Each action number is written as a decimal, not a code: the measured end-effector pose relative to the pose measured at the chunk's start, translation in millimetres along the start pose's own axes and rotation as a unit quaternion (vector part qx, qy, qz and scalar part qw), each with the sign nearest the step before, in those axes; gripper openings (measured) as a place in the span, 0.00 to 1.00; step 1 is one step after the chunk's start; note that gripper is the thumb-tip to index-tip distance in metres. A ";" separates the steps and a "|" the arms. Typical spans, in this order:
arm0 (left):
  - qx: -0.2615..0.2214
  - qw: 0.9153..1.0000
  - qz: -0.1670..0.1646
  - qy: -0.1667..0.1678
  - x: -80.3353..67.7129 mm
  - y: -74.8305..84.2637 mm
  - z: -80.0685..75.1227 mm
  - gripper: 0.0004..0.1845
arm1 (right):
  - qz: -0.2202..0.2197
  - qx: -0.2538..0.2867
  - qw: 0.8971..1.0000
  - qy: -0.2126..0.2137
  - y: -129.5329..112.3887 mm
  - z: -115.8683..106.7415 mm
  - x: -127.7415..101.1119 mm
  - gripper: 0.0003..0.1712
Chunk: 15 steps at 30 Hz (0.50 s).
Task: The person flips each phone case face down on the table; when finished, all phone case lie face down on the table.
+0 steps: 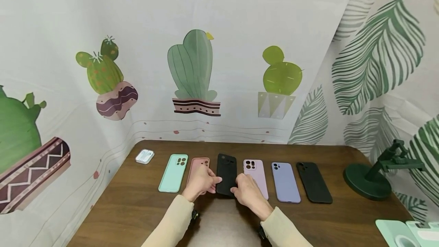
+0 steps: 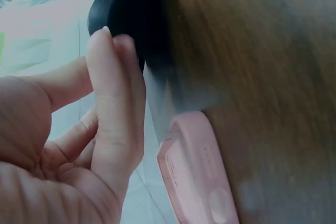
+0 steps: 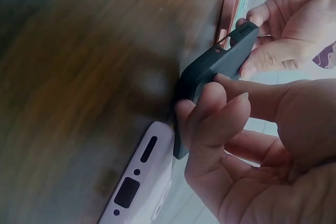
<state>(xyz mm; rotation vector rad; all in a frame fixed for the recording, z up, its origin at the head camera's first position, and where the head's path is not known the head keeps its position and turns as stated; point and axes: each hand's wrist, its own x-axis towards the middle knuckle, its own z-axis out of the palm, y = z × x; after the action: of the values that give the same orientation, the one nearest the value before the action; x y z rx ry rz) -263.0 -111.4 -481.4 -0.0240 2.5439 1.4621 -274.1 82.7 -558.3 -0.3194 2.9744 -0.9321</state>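
While the pink case (image 1: 197, 165) lies beside it, both hands' grips, left (image 1: 201, 181) and right (image 1: 247, 191), pinch the black case (image 1: 226, 174)

Head cam sits up high, looking forward and down over the whole bench (image 1: 137, 209) toward the cactus curtain (image 1: 192, 68), so it's the wide shot. Left wrist cam is jammed right up close, peering past the left hand (image 2: 68, 145) at the black case (image 2: 131, 9) end-on. Right wrist cam is just as tight, from the other side. All three share that black case (image 1: 226, 174); both wrist views also catch the pink case (image 2: 197, 171) beside it.
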 end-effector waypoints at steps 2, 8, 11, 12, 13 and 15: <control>0.018 1.000 0.008 0.005 -0.9 2.2 1.5 0.08 | -0.002 -0.005 1.000 0.003 1.1 0.5 0.8 0.20; 0.097 0.995 0.025 0.012 1.5 3.8 4.9 0.11 | 0.004 -0.011 1.000 0.003 1.5 0.5 1.6 0.18; 0.137 0.990 0.029 0.017 3.2 4.3 8.0 0.12 | 0.006 -0.012 1.000 0.002 0.4 -0.6 1.0 0.16; 0.149 0.988 0.030 0.021 3.1 5.2 8.8 0.12 | 0.006 -0.012 1.000 0.001 -0.1 -1.1 0.5 0.15; 0.157 0.987 0.031 0.024 3.0 5.8 9.6 0.13 | 0.006 -0.012 1.000 0.002 -0.3 -1.4 0.4 0.15; 0.169 0.985 0.031 0.029 2.6 7.1 10.8 0.13 | 0.006 -0.012 1.000 0.003 -0.4 -1.5 0.5 0.14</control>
<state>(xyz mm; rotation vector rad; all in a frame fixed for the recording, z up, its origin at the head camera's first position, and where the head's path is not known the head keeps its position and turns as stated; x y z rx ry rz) -264.5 -98.2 -481.1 0.0660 2.8283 1.0441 -274.6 83.1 -556.8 -0.3007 2.9911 -0.8979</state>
